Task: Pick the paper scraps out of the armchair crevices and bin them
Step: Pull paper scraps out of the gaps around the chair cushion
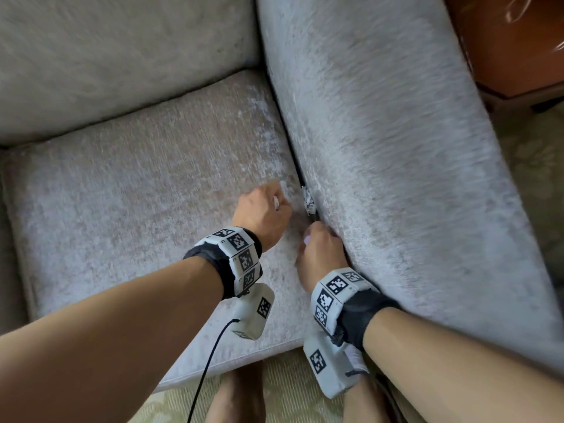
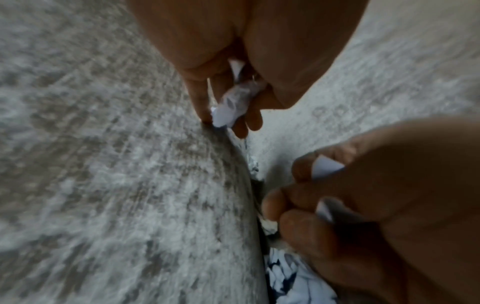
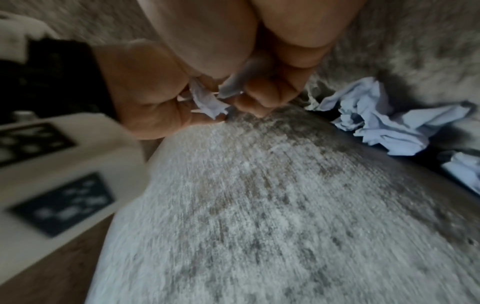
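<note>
Head view, left to right: seat cushion [image 1: 137,184] below the backrest [image 1: 122,56]; a black cable [image 1: 210,361] hangs from the left wrist unit across the cushion's front edge. The left hand [image 1: 262,210] hovers over the cushion's right margin, fingers curled round a white held scrap [image 2: 230,109]; the left wrist view shows the fingertips [image 2: 205,111] meeting the fabric beside the crevice. The crevice between cushion and armrest [image 1: 396,148] contains the wedged scraps [image 1: 309,201], crumpled white paper partly sunk in the dark gap; the right wrist view shows a large wad [image 3: 384,121] and a smaller piece near the frame's right edge. The right hand [image 1: 319,254] lies just nearer the viewer than the wedged scraps, pressed against the armrest's inner face, fingers curled; whether it holds paper cannot be told, as pale nails and blur confuse the view. The armrest wall and cushion edge pinch the gap narrow. Wooden furniture [image 1: 512,41] stands beyond the armrest, above patterned carpet [image 1: 534,154].
</note>
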Available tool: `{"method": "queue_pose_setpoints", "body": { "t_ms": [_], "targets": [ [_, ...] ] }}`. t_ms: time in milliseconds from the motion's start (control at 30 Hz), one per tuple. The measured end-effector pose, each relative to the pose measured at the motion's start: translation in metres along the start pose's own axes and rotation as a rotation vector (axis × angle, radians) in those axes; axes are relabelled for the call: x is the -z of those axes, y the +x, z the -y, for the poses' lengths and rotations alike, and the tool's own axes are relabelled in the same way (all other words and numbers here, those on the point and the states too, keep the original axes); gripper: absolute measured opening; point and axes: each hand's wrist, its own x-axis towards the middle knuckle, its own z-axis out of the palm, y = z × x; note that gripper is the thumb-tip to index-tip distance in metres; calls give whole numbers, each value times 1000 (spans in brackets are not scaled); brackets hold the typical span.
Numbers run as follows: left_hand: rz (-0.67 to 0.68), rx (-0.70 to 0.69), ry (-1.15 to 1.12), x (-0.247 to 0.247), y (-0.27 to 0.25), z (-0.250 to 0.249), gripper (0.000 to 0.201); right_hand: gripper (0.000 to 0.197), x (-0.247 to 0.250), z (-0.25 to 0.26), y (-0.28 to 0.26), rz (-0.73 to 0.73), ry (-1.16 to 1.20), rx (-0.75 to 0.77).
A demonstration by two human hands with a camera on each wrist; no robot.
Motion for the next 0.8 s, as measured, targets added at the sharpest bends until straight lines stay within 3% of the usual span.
{"method": "queue_pose_setpoints", "body": {
  "t_ms": [133,267,367,433,500,633,733,800],
  "targets": [
    [24,-3,119,-14,13,-16,9,22,-3,-4,-2,-8,40,-12],
    [96,-52,356,-30,27,-27,23,33,-1,-10,0,140,129,-91],
    [123,-25,488,-39,32,-33,6,34,4,-11,-1,183,171,-102],
    [119,-17,573,-45,36,-34,19,37,7,-11,-1,190,195,-115],
    [118,-14,609,-50,39,-34,9,40,7,-11,-1,194,211,-125],
    [143,-24,598,-55,41,-35,5,41,8,-11,-1,221,168,-118],
    [100,-68,438,-48,36,-30,18,38,6,-13,-1,220,131,-128],
    [81,-75,318,-41,32,-25,17,32,4,-13,0,206,105,-130]
  ]
}}
